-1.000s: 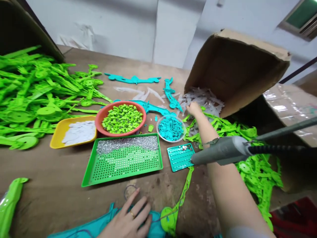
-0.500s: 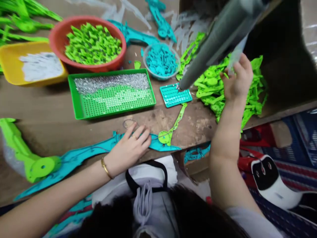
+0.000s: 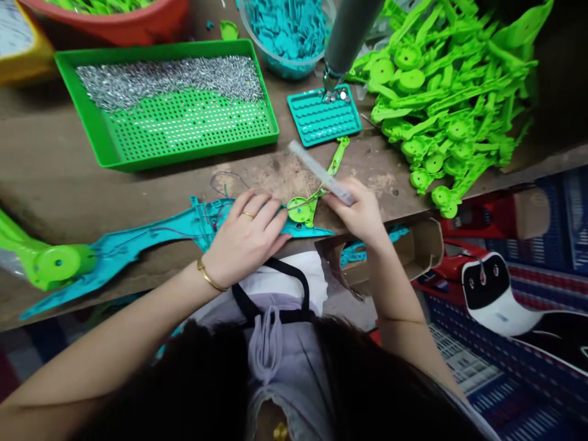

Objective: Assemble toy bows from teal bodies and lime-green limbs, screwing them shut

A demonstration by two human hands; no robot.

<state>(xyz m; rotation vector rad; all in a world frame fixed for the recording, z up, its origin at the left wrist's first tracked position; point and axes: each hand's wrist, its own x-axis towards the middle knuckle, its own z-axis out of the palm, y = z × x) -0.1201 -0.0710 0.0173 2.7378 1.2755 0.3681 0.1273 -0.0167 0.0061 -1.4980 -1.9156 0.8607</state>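
My left hand (image 3: 252,229) rests over a long blue plastic bow-shaped part (image 3: 138,236), fingers bent across it and thumb along its near edge. My right hand (image 3: 361,211) pinches a translucent plastic strip (image 3: 316,168), tilted up to the left. Under the strip, a small lime-green lever with a round disc (image 3: 301,211) lies at the blue part's right end. A thin dark cord (image 3: 225,177) loops behind my left fingers. At the blue part's left end sits a larger green piece with a round hub (image 3: 59,263).
A green perforated tray (image 3: 184,156) holds many small metal pins. Beside it are a blue ridged tray (image 3: 324,119) under a grey column (image 3: 351,37) and a clear bowl (image 3: 294,67) of blue pieces. A heap of green parts (image 3: 441,104) lies right. A cardboard box (image 3: 418,245) stands below the table edge.
My right hand has come from the green heap, down and left to the lever, with the strip. My left hand stays on the blue part, its fingers closer together. The view has shifted closer.
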